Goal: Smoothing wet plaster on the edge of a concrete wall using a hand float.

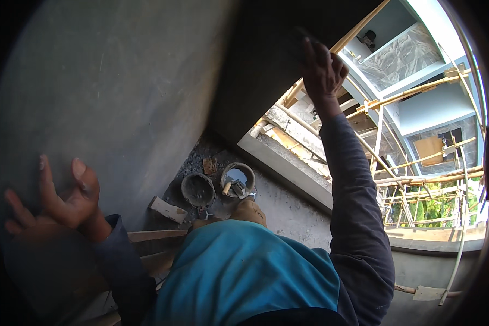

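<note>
My left hand [65, 204] is raised with its fingers spread, in front of the smooth grey wall [119, 81]; whether it touches the wall I cannot tell. It holds nothing. Up by the dark, shadowed wall [261, 60], my right hand [323, 73] has its fingers closed, with the index finger stretched upward. A dark, blurred shape lies beyond its fingertips, too dim to name. On the floor below are a bucket of water [237, 174] with a wooden-handled tool [228, 188] at its rim, and a dark bucket [198, 189] beside it.
A pale block [168, 209] lies near the buckets on the rough floor [288, 217]. At right a low ledge [288, 171] borders a wide opening, with bamboo scaffolding [418, 179] outside. Wooden boards [157, 235] stand close on my left.
</note>
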The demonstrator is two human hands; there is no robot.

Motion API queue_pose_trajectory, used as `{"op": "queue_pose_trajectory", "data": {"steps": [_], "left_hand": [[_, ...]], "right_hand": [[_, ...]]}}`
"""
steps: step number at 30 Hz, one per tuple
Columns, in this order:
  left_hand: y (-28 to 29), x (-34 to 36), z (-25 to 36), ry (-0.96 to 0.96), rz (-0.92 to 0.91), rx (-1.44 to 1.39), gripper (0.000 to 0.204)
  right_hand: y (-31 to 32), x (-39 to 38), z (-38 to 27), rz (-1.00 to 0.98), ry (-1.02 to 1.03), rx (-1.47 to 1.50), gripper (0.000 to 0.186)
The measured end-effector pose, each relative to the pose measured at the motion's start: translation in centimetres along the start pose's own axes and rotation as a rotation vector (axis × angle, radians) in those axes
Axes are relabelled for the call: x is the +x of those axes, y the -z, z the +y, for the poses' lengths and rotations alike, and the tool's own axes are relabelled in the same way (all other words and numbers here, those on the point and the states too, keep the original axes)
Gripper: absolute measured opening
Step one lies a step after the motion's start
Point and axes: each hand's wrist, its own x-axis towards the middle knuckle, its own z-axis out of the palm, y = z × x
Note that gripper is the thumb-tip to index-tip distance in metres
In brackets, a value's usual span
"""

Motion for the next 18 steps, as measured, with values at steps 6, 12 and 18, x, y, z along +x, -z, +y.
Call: {"op": "queue_pose_trajectory", "data": {"steps": [6,12,18], "left_hand": [[0.6,0.2,-0.5,0.044,-0.009,0.035,0.045],[0.2,0.4,-0.2,0.055,0.042,0.013,0.046],[-0.1,0.3,-0.5,-0.031,0.069,0.012,0.046]], "right_hand": [[2.6,9.0,5.0,0.061,-0.152,0.055,0.067],[2.4,-0.9,1.2,-0.133,-0.162,0.187,0.071],[3.2,-4.1,1.0,-0.042,-0.337,0.315,0.087]]}}
